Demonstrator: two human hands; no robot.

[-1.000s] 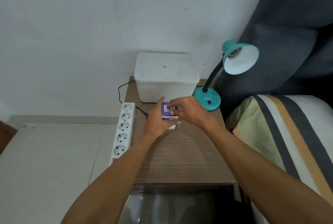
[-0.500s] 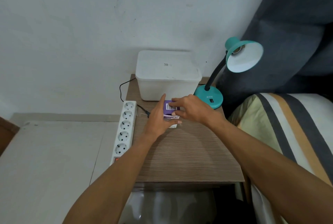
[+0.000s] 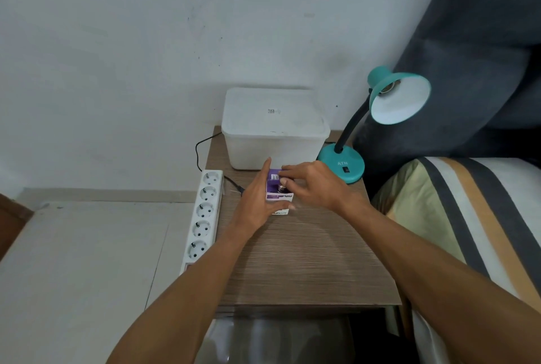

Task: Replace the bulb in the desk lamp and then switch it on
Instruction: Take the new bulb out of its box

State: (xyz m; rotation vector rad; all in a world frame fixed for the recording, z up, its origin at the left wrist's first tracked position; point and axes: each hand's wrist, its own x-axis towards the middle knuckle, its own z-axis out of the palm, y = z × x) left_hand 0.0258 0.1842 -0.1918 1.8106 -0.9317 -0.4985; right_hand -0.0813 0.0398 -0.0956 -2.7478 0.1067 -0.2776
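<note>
A small purple and white bulb box (image 3: pixel 278 196) stands on the wooden side table (image 3: pixel 304 261). My left hand (image 3: pixel 257 199) wraps around the box from its left side. My right hand (image 3: pixel 314 188) is over the box's open top, fingertips at the metal screw base of a bulb (image 3: pixel 282 188) that shows in the opening. The teal desk lamp (image 3: pixel 342 166) stands at the table's back right. Its shade (image 3: pixel 399 100) faces me and the socket inside looks empty. A black rocker switch (image 3: pixel 346 170) sits on the lamp's base.
A white lidded plastic tub (image 3: pixel 275 129) stands at the back of the table against the wall. A white power strip (image 3: pixel 203 217) lies along the table's left edge with a black cable (image 3: pixel 202 153) running behind. A striped pillow (image 3: pixel 468 217) lies to the right, below dark fabric (image 3: pixel 483 56).
The box's top flap is now open and the bulb's metal base shows. My right hand's fingers have shifted onto that base. My left hand keeps holding the box.
</note>
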